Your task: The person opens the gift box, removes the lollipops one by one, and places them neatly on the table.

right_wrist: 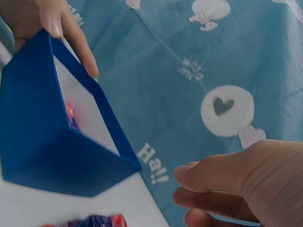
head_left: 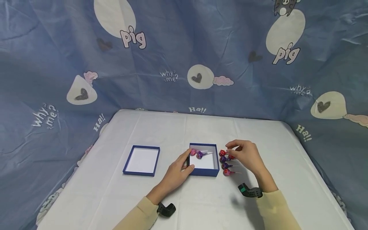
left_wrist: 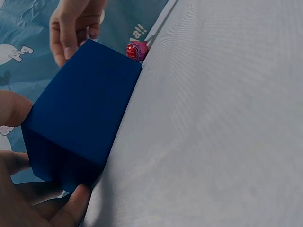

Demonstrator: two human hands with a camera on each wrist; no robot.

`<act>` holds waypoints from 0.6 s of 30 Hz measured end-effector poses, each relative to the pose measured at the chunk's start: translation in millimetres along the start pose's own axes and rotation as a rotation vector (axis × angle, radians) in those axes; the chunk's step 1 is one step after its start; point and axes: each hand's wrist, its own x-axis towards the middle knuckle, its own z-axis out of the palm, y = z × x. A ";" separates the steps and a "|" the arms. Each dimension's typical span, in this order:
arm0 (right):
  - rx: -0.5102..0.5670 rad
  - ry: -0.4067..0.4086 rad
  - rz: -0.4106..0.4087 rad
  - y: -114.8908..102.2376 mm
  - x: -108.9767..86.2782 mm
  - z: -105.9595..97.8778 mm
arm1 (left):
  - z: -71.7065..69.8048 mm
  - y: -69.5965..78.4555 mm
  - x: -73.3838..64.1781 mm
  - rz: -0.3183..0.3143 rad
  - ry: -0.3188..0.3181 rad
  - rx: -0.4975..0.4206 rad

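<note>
A square blue box (head_left: 204, 172) with a white inside stands on the table. In it lie a pink lollipop (head_left: 193, 152) and a purple lollipop (head_left: 199, 155), sticks to the right. My left hand (head_left: 176, 174) holds the box by its left side, fingers and thumb at the wall and rim. Just right of the box, several wrapped lollipops lie in a column, among them a red lollipop (head_left: 222, 153) at the far end and a pink-red lollipop (head_left: 227, 172) nearest me. Above the far ones hovers my right hand (head_left: 247, 155), fingers loosely bent, nothing visible between them in the right wrist view.
A shallow blue-edged lid (head_left: 141, 174), white inside, lies to the left of the box. White cloth covers the table (head_left: 161, 131). Behind it hangs a blue printed curtain (head_left: 161, 95).
</note>
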 end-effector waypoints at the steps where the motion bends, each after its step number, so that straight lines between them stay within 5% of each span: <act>1: 0.002 -0.006 -0.006 -2.8 0.6 1.2 | 0.0 0.2 -0.1 0.001 -0.001 -0.002; 18: 0.043 -0.069 -0.064 -29.8 9.2 17.6 | 1.2 -0.1 -0.8 0.004 0.009 0.021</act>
